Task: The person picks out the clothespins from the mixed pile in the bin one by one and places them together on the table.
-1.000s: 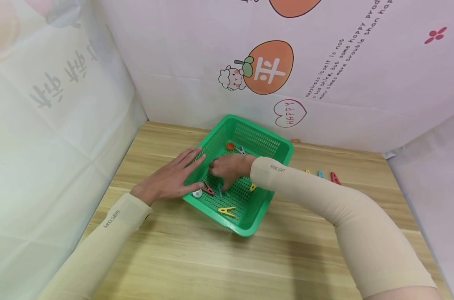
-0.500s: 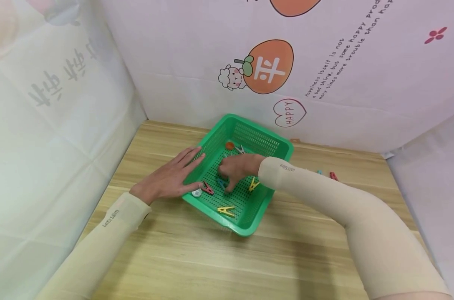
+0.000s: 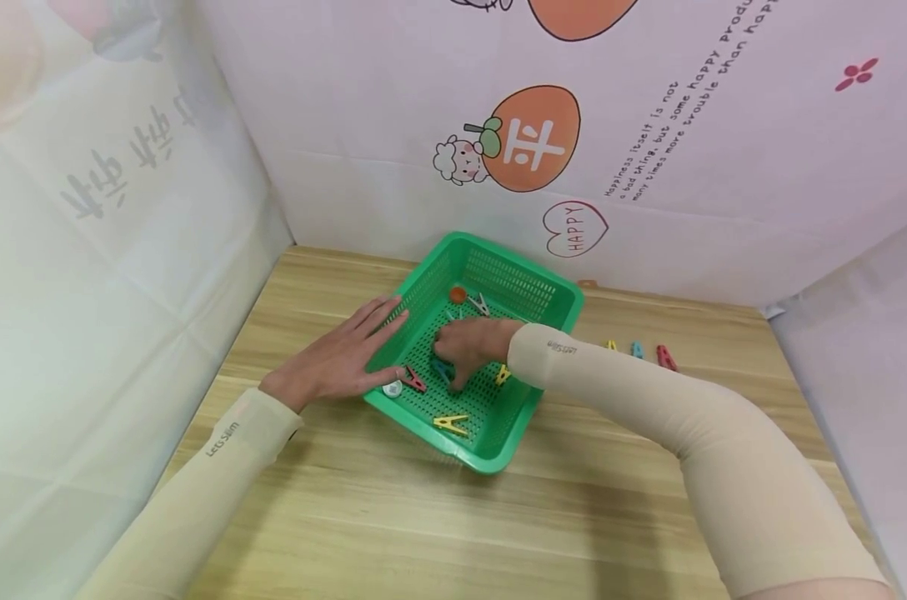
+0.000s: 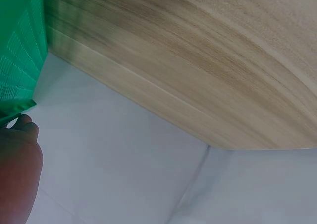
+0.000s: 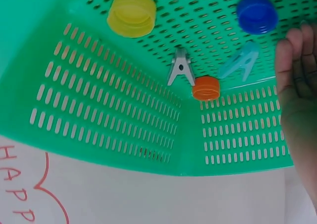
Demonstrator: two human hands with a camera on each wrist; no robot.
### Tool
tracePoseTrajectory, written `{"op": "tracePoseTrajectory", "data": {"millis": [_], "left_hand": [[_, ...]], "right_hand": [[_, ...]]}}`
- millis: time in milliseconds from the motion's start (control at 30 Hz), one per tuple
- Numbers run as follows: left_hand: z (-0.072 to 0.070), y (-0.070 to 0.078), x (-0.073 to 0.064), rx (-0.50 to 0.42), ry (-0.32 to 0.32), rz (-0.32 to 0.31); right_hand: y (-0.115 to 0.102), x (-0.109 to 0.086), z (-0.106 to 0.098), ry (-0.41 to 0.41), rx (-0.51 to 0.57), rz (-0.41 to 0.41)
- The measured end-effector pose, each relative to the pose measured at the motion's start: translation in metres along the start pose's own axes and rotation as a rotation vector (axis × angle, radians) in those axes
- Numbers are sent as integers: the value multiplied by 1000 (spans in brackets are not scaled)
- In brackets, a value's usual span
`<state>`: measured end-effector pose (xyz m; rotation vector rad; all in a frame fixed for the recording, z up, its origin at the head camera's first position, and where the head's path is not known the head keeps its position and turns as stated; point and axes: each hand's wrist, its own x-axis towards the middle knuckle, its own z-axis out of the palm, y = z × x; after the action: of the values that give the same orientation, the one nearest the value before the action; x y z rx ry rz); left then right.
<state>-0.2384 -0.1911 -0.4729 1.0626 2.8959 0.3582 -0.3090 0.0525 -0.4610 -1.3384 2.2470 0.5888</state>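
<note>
My left hand [image 3: 341,358], fingers spread, rests against the left rim of a green plastic basket [image 3: 476,457]; its thumb lies over the rim. My right hand [image 3: 468,346] reaches down inside, thumb apart from the bent fingers. A blue clothespin [image 3: 443,372] lies right at that thumb, partly covered; I cannot tell whether the hidden fingertips hold it. Around the hand lie a red clothespin [image 3: 414,380], yellow clothespins [image 3: 450,423], a grey clothespin [image 5: 181,68], a light-blue clothespin [image 5: 241,62], and orange [image 5: 205,88], yellow [image 5: 132,15] and blue [image 5: 257,14] bottle caps.
Right of the basket, partly behind my right sleeve, are a yellow clothespin [image 3: 611,345], a blue clothespin [image 3: 637,350] and a red clothespin [image 3: 666,358] on the wooden table [image 3: 393,517]. A white cap [image 3: 393,389] sits near my left thumb. Printed sheets [image 3: 348,125] wall the table.
My right hand has shifted slightly right inside the basket. The blue clothespin beside its thumb lies at a different angle. My left hand stays at the rim.
</note>
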Motion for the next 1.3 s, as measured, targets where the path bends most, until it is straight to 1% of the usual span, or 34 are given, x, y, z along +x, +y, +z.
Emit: {"op": "tracePoseTrajectory", "data": {"millis": [133, 267, 333, 467, 600, 800, 1033, 1167, 1300], "left_hand": [[0, 2, 2, 4, 2, 8], [0, 3, 3, 1, -4, 17], [0, 4, 4, -4, -9, 17], [0, 5, 5, -5, -14, 10], [0, 5, 5, 8, -16, 10], [1, 6, 5, 0, -11, 13], [2, 5, 4, 8, 2, 13], [0, 5, 2, -2, 5, 6], [-2, 6, 1, -6, 5, -1]], "right_hand": [[2, -3, 3, 13, 50, -12], [8, -10, 5, 62, 134, -27], [12, -16, 5, 88, 183, -37], [21, -30, 4, 143, 239, -53], [30, -46, 5, 186, 257, -42], [42, -75, 1, 254, 295, -14], [57, -117, -1, 335, 338, 26], [63, -140, 1, 347, 360, 88], [66, -161, 8, 346, 380, 153]]}}
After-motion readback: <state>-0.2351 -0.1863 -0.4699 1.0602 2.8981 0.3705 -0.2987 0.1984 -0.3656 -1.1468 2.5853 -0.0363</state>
